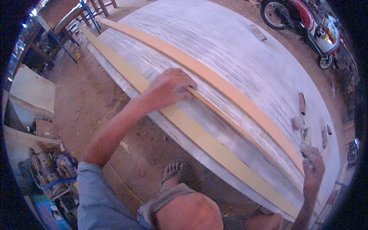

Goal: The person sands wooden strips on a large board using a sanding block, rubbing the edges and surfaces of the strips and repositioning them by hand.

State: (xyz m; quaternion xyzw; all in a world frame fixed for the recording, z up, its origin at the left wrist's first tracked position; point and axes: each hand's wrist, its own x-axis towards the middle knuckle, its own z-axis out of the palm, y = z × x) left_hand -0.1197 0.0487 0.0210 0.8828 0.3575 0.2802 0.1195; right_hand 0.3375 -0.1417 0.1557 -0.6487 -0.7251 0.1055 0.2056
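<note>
My left hand (pixel 174 86) is closed around the far end of a thin wooden strip (pixel 226 117), its fingers curled over the edge. The strip runs down to the right between two wider boards: an orange-tan board (pixel 214 78) beyond it and a yellowish board (pixel 207 134) nearer me. My right hand (pixel 313 166) is at the right, close to the near end of the orange-tan board. Its fingers are bent around a small greyish thing whose kind I cannot make out. All boards lie on a large pale, dusty worktop (pixel 230 34).
On the worktop's right side lie a dark reddish tool (pixel 302 103) and several small pieces. A small block (pixel 258 32) rests at the far edge. A red motorbike (pixel 306 23) stands beyond. Machinery (pixel 51 168) and panels (pixel 32 88) are on the dirt floor at left.
</note>
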